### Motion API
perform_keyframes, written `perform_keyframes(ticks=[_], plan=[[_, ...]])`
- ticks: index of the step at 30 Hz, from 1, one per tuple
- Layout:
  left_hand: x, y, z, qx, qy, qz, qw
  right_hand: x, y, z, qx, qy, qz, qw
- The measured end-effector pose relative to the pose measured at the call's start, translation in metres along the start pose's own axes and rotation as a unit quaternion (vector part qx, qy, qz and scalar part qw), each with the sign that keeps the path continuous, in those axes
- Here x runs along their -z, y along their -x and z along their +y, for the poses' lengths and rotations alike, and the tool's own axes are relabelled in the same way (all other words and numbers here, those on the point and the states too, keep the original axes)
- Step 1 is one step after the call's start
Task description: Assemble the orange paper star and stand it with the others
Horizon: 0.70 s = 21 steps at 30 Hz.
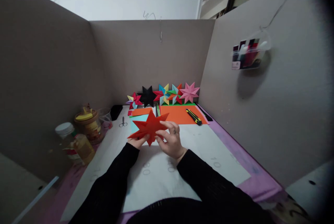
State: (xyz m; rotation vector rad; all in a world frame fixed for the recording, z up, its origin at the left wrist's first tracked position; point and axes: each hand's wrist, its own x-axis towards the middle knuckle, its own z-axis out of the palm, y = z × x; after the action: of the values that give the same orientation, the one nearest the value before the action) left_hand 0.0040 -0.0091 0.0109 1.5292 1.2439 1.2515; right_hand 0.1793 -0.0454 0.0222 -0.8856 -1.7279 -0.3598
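An orange-red folded paper star (150, 126) is held up above the white sheet, its points spread in several directions. My left hand (138, 141) grips it from below on the left, thumb on the near face and the other fingers hidden behind. At the star's right side, my right hand (170, 139) has thumb and fingertips closed on the paper edge. Behind the star lie light blue paper (135, 125) and an orange strip (142, 112), partly covered by it.
Several finished paper stars (147, 95) lean along the back panel. A yellow-black cutter (193, 116) rests on orange paper (172, 114). Small scissors (123, 123) lie at left, near a glue bottle (78, 144), a jar (90, 126) and a plastic cup (105, 117). Panels enclose three sides.
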Motion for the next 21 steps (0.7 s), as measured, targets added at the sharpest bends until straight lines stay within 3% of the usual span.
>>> perform_keyframes(ticks=[4, 14, 21], plan=[[0.002, -0.006, -0.009, 0.009, -0.012, -0.040, 0.999, -0.002, 0.001, 0.001, -0.029, 0.007, 0.015, 0.999], [0.003, -0.006, -0.017, -0.021, -0.035, -0.108, 0.993, -0.002, 0.000, 0.002, -0.058, 0.043, -0.018, 0.997], [0.002, -0.001, -0.004, -0.008, -0.043, -0.044, 0.998, -0.002, 0.003, 0.001, 0.019, 0.012, 0.012, 1.000]])
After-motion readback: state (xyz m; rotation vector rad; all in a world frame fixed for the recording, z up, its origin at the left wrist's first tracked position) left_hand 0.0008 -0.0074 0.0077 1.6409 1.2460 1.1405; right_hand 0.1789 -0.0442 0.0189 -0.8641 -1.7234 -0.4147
